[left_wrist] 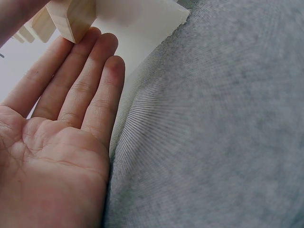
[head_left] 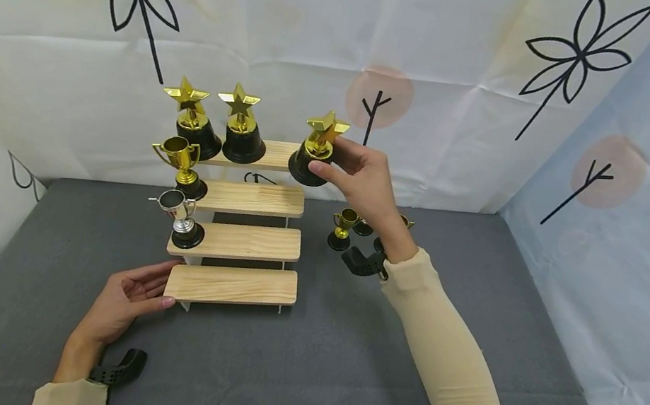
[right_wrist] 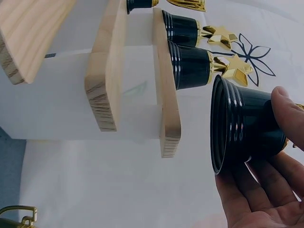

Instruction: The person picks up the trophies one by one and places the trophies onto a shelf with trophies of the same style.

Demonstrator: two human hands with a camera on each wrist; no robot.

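My right hand [head_left: 367, 179] grips a gold star trophy [head_left: 324, 136] by its black base, thumb on one side and fingers on the other. It is held at the right end of the top step of a wooden display stand [head_left: 233, 285]; in the right wrist view the base [right_wrist: 244, 126] is tilted and apart from the board. Two more star trophies [head_left: 237, 123] stand on that step. A gold cup trophy [head_left: 180, 160] and a silver cup trophy [head_left: 181, 214] occupy the two steps below. My left hand [head_left: 121, 301], fingers straight, touches the lowest board's left end [left_wrist: 78, 21].
Several small cup trophies [head_left: 342, 227] stand on the grey table [head_left: 347, 378] right of the stand, partly hidden by my right wrist. A white cloth backdrop [head_left: 303, 27] with printed plants rises right behind the stand.
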